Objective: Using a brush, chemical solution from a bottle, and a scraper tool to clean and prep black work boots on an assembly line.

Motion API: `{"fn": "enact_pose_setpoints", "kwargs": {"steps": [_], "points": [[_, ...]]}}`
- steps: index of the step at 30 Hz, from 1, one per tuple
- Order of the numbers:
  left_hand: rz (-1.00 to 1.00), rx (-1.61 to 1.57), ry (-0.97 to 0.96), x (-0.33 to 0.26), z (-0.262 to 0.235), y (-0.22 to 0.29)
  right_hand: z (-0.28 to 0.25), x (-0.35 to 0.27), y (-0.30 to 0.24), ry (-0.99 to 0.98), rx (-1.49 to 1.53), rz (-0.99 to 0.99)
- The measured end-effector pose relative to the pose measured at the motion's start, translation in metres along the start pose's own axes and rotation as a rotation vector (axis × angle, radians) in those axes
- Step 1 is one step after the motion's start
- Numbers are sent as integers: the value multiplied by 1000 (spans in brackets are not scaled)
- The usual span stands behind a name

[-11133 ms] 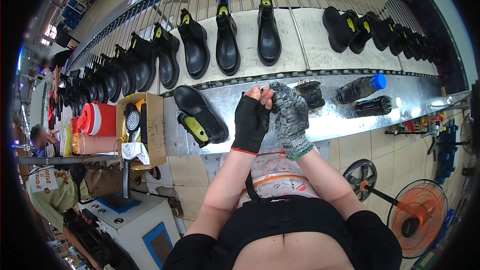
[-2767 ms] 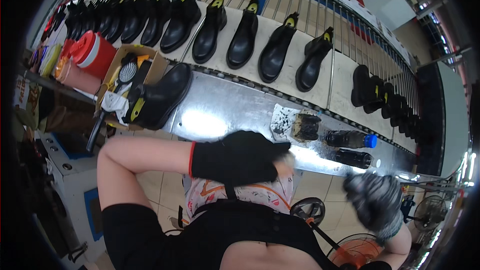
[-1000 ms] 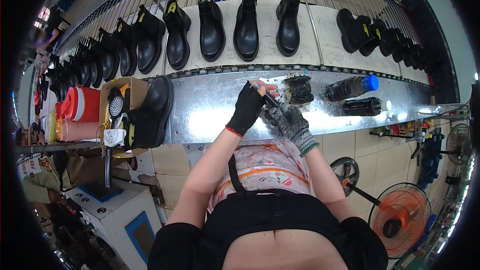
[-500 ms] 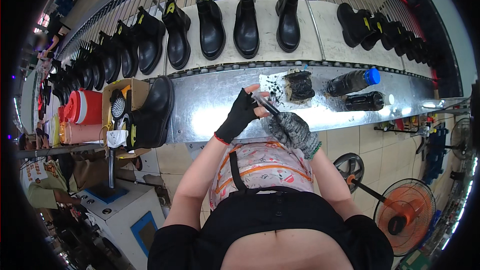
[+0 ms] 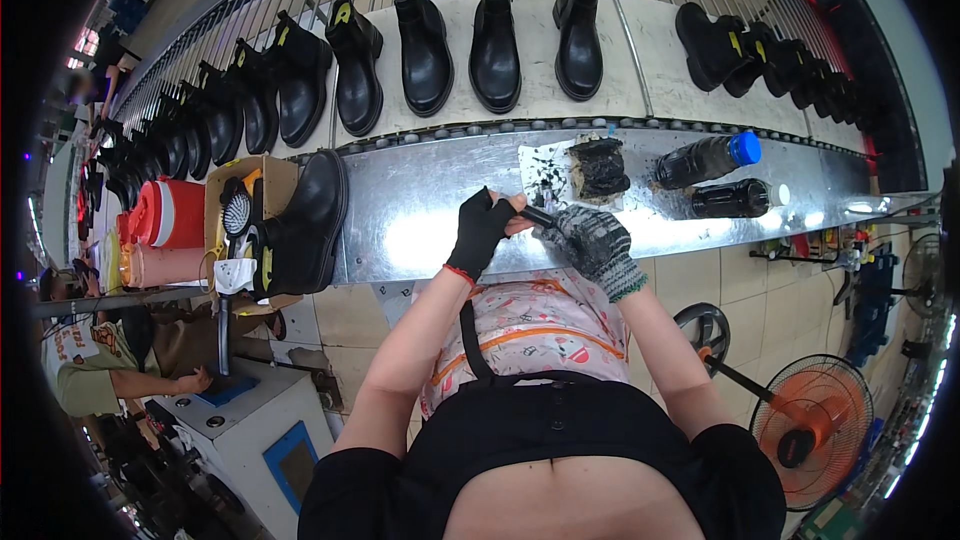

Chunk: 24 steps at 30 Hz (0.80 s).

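Note:
My left hand (image 5: 482, 233), in a black fingerless glove with a red cuff, pinches one end of a black pen-like stick (image 5: 538, 215). The other end runs into my right hand (image 5: 597, 247), which wears a grey knitted glove and is closed round it. Both hands are over the near edge of the metal bench. Just beyond them lies a white sheet with black smears (image 5: 543, 172), and on its right part rests a blackened pad (image 5: 599, 168). My fingers hide the stick's tip, and I cannot make out its exact kind.
Dark bottles with a blue cap (image 5: 690, 162) and a white cap (image 5: 735, 201) lie right. A black boot (image 5: 312, 225) stands left by a cardboard box (image 5: 275, 180) of tools and a red jug (image 5: 160, 213). Several boots (image 5: 497, 50) line the conveyor; an orange fan (image 5: 810, 418) stands right.
My left fingers, spread earlier, have closed on the end of the stick. The right hand has shifted slightly. At far left, another person's arm now reaches onto the white machine.

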<state>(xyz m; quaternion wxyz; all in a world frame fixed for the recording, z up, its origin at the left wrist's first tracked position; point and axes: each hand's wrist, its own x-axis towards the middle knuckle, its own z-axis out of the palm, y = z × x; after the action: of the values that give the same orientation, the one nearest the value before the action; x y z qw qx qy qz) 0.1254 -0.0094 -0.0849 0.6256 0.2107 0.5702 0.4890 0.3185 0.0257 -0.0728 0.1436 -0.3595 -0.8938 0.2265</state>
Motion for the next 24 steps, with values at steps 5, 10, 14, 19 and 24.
{"fn": "enact_pose_setpoints", "kwargs": {"steps": [5,10,14,19,24], "points": [[-10,21,95,9,2,-12,11,-8,5,-2,-110,73],[54,-89,206,26,-23,-3,10,-18,23,51,29,222],[81,-43,161,30,-26,10,15,-11,29,-140,-98,506],[44,-157,185,24,-23,4,26,-3,18,-78,-29,554],[25,-316,209,18,-26,-6,30,-10,9,-99,65,638]]}}
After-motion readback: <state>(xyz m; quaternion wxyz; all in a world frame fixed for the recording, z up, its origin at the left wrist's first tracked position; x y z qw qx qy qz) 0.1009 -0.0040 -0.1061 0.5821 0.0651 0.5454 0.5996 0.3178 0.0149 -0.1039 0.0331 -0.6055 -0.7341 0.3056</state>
